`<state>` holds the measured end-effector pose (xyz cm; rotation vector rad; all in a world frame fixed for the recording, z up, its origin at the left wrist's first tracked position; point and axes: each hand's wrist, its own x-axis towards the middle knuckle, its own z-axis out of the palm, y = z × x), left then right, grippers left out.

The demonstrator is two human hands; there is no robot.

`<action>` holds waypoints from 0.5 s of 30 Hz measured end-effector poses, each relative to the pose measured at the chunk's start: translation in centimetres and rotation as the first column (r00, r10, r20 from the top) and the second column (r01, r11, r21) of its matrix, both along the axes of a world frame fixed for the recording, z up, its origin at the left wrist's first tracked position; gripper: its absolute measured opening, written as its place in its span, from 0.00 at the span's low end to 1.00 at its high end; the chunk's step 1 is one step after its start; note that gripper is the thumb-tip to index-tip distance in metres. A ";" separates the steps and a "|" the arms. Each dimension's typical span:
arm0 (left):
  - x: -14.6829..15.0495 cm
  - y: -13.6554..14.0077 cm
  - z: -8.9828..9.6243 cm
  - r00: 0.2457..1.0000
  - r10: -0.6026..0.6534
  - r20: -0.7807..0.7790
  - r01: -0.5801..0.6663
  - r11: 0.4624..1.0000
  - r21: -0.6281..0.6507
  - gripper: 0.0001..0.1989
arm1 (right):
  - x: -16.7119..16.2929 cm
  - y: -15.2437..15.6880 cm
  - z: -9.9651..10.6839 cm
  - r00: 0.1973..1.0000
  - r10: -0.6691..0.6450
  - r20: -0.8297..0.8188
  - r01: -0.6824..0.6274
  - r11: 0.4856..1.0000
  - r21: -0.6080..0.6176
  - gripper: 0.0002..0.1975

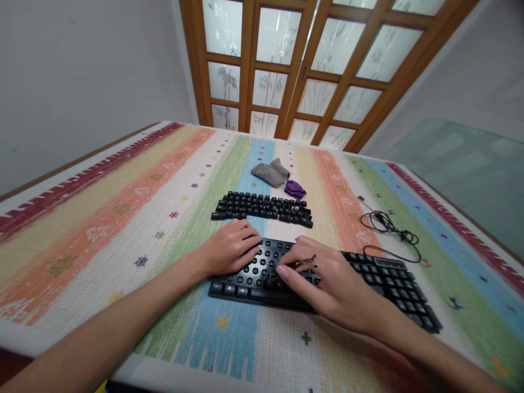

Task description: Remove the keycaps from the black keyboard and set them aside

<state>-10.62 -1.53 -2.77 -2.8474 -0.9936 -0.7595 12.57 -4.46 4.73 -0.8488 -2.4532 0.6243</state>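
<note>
Head view: keyboard [370, 268] near front edge of bench [123, 256]; many keycaps [257, 206] detached, right-side keys [405, 284] remain. My left grip [231, 248] rests open; right grip [325, 278], cannot tell.

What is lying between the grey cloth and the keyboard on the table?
In the head view, rows of black keycaps lie between the grey cloth and the keyboard.
</note>
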 end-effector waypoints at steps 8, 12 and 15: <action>0.0 0.0 -0.2 1.000 0.005 0.003 -0.005 1.000 -0.008 0.13 | 0.8 0.2 0.5 0.986 0.056 0.156 -0.043 0.995 -0.086 0.09; 0.0 0.0 -0.2 1.000 0.004 0.000 -0.004 1.000 -0.025 0.13 | 0.6 0.3 0.1 0.990 0.066 0.125 -0.055 0.994 -0.090 0.10; 0.0 0.0 -0.2 1.000 0.002 0.010 -0.002 1.000 -0.027 0.13 | 0.5 0.4 0.0 0.990 0.097 0.100 -0.089 0.993 -0.083 0.12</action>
